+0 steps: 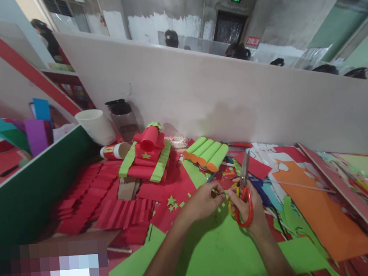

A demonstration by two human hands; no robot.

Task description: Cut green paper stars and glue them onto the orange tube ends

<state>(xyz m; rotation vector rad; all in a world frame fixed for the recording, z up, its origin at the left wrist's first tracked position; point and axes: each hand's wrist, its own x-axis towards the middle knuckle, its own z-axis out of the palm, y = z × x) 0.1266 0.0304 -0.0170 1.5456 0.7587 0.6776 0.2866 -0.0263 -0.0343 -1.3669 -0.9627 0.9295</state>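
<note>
My right hand (243, 201) holds scissors (243, 173) with red and yellow handles, blades pointing up and away. Its thumb and fingertips meet a tiny green paper piece (226, 192). My left hand (205, 201) pinches at the same small piece from the left, fingers curled. Under both forearms spreads a large green sheet (217, 249). Small green stars (171, 202) rest on red paper left of my left hand. Beyond it stands a red paper model (145, 155) with green strips and a star. Green paper rolls (208, 153) with orange ends lie behind my hands.
Folded red paper strips (90, 195) cover the left side, near a white cup (96, 126), a dark-lidded bottle (122, 117) and a cardboard tube (115, 151). Orange paper (324, 212) and green scraps (292, 218) lie right. A pale partition (215, 93) runs behind; people's heads show beyond.
</note>
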